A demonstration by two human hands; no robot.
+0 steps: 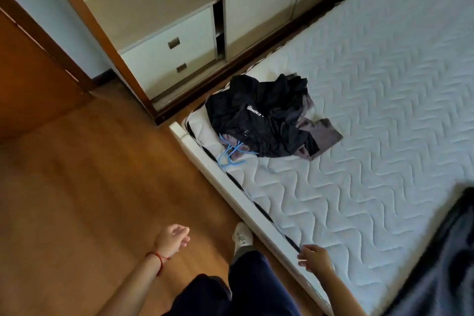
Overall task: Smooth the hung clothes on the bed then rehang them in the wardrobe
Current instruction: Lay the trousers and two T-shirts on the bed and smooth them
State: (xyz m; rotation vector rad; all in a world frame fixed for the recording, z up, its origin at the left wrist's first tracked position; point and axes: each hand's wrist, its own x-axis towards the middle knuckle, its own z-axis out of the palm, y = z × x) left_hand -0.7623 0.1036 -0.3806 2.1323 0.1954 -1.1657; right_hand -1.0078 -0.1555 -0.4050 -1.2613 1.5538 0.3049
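A crumpled heap of black clothes [259, 115] with a grey garment [324, 131] under it lies on the near left corner of the white quilted mattress [372, 100]. Blue hangers [230, 152] stick out of the heap toward the bed's edge. The wardrobe [179, 20] stands beyond, with an open shelf section and two white drawers [169, 56]. My left hand [173, 237] hangs over the wooden floor, fingers loosely curled, holding nothing. My right hand [311, 258] hovers at the bed's near edge, fingers relaxed, empty. Both hands are well short of the clothes.
A dark grey blanket [441, 264] lies on the bed at the lower right. A brown wooden door [33, 79] stands at the left. My foot in a white sock [242, 235] is on the wooden floor [89, 187] beside the white bed frame [230, 187].
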